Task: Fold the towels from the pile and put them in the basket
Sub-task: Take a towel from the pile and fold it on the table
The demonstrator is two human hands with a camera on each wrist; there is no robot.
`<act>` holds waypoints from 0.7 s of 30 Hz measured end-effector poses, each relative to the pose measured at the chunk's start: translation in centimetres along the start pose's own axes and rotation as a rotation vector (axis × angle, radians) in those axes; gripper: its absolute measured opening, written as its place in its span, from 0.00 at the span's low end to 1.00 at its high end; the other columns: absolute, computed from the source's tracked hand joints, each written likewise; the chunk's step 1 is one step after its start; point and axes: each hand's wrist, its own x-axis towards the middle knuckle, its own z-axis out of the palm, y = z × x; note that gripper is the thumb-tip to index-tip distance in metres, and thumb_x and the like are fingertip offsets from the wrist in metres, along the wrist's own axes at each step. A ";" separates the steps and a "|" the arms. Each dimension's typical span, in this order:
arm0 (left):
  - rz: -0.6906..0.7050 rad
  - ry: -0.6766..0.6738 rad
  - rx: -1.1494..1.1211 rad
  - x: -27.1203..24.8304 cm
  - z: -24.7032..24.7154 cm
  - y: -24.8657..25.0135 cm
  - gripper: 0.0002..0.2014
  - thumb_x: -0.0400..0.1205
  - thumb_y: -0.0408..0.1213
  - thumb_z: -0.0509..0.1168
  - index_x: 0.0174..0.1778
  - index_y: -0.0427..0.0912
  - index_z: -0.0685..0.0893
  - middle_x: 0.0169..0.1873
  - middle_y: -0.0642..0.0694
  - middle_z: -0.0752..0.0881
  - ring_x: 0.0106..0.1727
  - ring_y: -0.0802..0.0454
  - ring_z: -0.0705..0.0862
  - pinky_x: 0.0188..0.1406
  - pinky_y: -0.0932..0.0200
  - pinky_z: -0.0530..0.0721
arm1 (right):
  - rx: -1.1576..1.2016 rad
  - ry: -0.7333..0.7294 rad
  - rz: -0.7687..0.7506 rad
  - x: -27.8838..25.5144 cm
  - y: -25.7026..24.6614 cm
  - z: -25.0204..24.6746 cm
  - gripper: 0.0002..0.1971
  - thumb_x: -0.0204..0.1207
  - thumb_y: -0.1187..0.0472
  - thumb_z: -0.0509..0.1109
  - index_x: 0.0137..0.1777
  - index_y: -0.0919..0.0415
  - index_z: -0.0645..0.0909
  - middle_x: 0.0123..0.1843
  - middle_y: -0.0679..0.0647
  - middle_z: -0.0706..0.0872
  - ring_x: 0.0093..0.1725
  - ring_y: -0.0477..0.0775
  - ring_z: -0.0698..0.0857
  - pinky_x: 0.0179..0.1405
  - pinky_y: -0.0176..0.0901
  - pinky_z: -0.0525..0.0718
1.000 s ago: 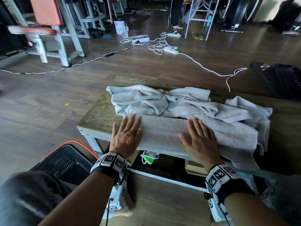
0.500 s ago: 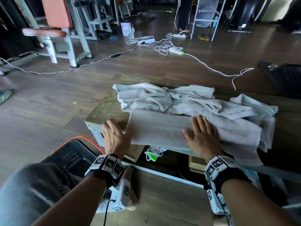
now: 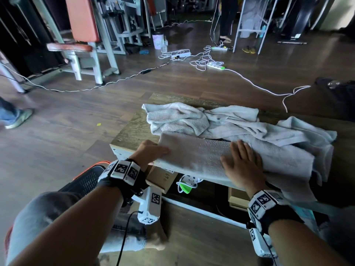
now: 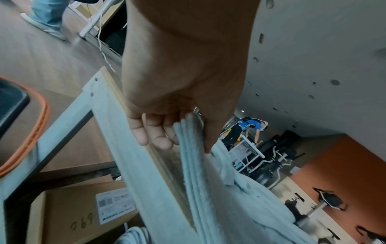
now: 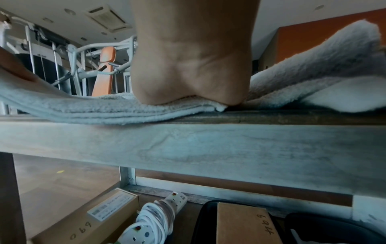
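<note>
A person is sitting at a low wooden desk [image 3: 134, 129], seen from above in the head view. A folded pale grey towel [image 3: 194, 156] is lying along the desk's near edge, in the lower middle of the frame. The left hand [image 3: 148, 152] is gripping the towel's left end; in the left wrist view the fingers [image 4: 146, 130] are curling under the stacked layers while the thumb is lying on top, pinching them. The right hand [image 3: 241, 164] is lying flat on the towel toward its right part, fingers straight and slightly spread, and in the right wrist view the heel of the palm is pressing the layers against the desk. Behind the folded towel, across the middle of the frame, a crumpled pile of towels [image 3: 221, 121] is spreading toward the right edge of the desk. A dark basket [image 3: 86, 179] with an orange rim is standing on the floor at the lower left, just beside the desk's corner and partly hidden by the left forearm.
</note>
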 end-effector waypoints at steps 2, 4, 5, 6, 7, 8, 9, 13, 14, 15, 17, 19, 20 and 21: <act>0.088 0.039 0.035 -0.6 0.1 1.9 0.12 0.79 0.40 0.72 0.38 0.34 0.85 0.30 0.45 0.82 0.30 0.52 0.78 0.22 0.67 0.75 | 0.030 -0.058 -0.017 0.1 0.2 -0.6 0.38 0.84 0.30 0.41 0.89 0.45 0.41 0.90 0.45 0.34 0.88 0.48 0.34 0.87 0.58 0.37; 0.217 0.071 0.006 -1.5 1.0 4.3 0.12 0.82 0.42 0.68 0.39 0.37 0.86 0.30 0.48 0.83 0.30 0.53 0.80 0.19 0.71 0.73 | 0.078 -0.097 -0.029 0.4 0.4 -1.9 0.34 0.86 0.34 0.47 0.89 0.46 0.48 0.91 0.46 0.41 0.89 0.50 0.40 0.86 0.60 0.42; 0.292 0.084 -0.029 -2.0 1.6 5.5 0.11 0.83 0.42 0.67 0.40 0.39 0.87 0.32 0.49 0.86 0.33 0.53 0.83 0.22 0.71 0.76 | 0.111 -0.067 -0.035 0.6 0.4 -2.5 0.31 0.87 0.38 0.49 0.87 0.48 0.57 0.91 0.49 0.52 0.89 0.53 0.50 0.85 0.60 0.50; 0.361 0.084 -0.072 -2.3 2.5 6.8 0.09 0.82 0.43 0.69 0.43 0.40 0.88 0.34 0.50 0.87 0.35 0.54 0.85 0.25 0.71 0.77 | 0.168 0.015 -0.038 0.5 0.2 -3.6 0.25 0.88 0.41 0.52 0.79 0.50 0.71 0.84 0.54 0.69 0.84 0.57 0.66 0.80 0.59 0.63; 0.422 0.070 -0.106 -3.0 3.5 8.1 0.08 0.81 0.42 0.71 0.46 0.40 0.88 0.36 0.51 0.88 0.36 0.57 0.85 0.28 0.72 0.78 | 0.304 0.107 -0.026 0.6 0.2 -4.2 0.19 0.88 0.44 0.54 0.65 0.52 0.81 0.68 0.57 0.83 0.71 0.60 0.80 0.68 0.56 0.74; 0.491 0.002 -0.136 -3.6 4.7 9.2 0.08 0.80 0.40 0.73 0.50 0.39 0.89 0.38 0.51 0.88 0.36 0.61 0.85 0.30 0.73 0.78 | 0.520 0.188 0.004 0.6 0.2 -4.8 0.18 0.87 0.45 0.55 0.51 0.55 0.83 0.50 0.56 0.85 0.54 0.60 0.85 0.54 0.53 0.77; 0.570 -0.109 -0.171 -4.2 6.2 10.0 0.10 0.79 0.37 0.74 0.53 0.38 0.88 0.42 0.49 0.89 0.38 0.62 0.85 0.34 0.74 0.79 | 0.777 0.231 0.051 0.5 -0.1 -5.6 0.21 0.86 0.43 0.56 0.44 0.57 0.82 0.41 0.53 0.82 0.44 0.56 0.83 0.46 0.51 0.76; 0.653 -0.452 -0.043 -5.3 11.5 9.8 0.18 0.79 0.34 0.74 0.65 0.39 0.83 0.62 0.46 0.85 0.62 0.53 0.83 0.57 0.70 0.80 | 1.263 0.049 0.335 0.3 1.5 -6.4 0.21 0.81 0.34 0.62 0.39 0.46 0.88 0.37 0.44 0.91 0.38 0.45 0.89 0.39 0.44 0.87; 0.661 -0.389 0.076 -5.0 12.5 8.9 0.22 0.78 0.38 0.75 0.68 0.43 0.82 0.68 0.47 0.82 0.68 0.52 0.80 0.63 0.68 0.78 | 1.235 -0.029 0.337 0.3 2.1 -6.0 0.17 0.78 0.37 0.67 0.41 0.47 0.88 0.40 0.48 0.92 0.43 0.51 0.92 0.46 0.52 0.92; 0.673 -0.312 0.207 -4.5 13.1 7.8 0.27 0.76 0.43 0.77 0.71 0.47 0.80 0.72 0.48 0.79 0.73 0.51 0.77 0.70 0.61 0.75 | 1.143 -0.082 0.347 0.3 2.7 -5.2 0.14 0.74 0.40 0.72 0.45 0.50 0.89 0.45 0.55 0.93 0.48 0.62 0.92 0.52 0.64 0.91; 0.700 -0.255 0.424 -3.8 13.8 5.1 0.37 0.71 0.49 0.78 0.76 0.57 0.73 0.78 0.51 0.70 0.80 0.50 0.68 0.76 0.49 0.70 | 0.950 -0.108 0.348 0.1 3.4 -4.0 0.13 0.71 0.48 0.77 0.50 0.55 0.86 0.46 0.64 0.92 0.49 0.72 0.91 0.52 0.70 0.87; 0.764 -0.239 0.573 -3.2 14.0 2.8 0.45 0.67 0.52 0.79 0.80 0.62 0.65 0.83 0.53 0.59 0.85 0.52 0.53 0.76 0.43 0.62 | 0.830 -0.044 0.330 -0.2 3.2 -3.9 0.11 0.73 0.56 0.76 0.53 0.55 0.83 0.46 0.57 0.92 0.47 0.64 0.90 0.51 0.61 0.88; 0.793 -0.228 0.619 -3.1 14.0 2.0 0.47 0.67 0.52 0.78 0.82 0.63 0.62 0.85 0.53 0.54 0.87 0.53 0.47 0.77 0.42 0.60 | 0.800 -0.024 0.321 -0.2 3.2 -3.8 0.13 0.73 0.58 0.76 0.57 0.55 0.82 0.49 0.55 0.91 0.48 0.61 0.90 0.50 0.56 0.88; 0.813 -0.211 0.638 -3.0 14.0 1.5 0.46 0.69 0.51 0.76 0.83 0.62 0.61 0.87 0.54 0.50 0.87 0.53 0.44 0.77 0.42 0.59 | 0.783 -0.010 0.316 -0.3 3.1 -4.1 0.17 0.74 0.59 0.76 0.61 0.55 0.81 0.52 0.55 0.91 0.49 0.58 0.89 0.48 0.51 0.87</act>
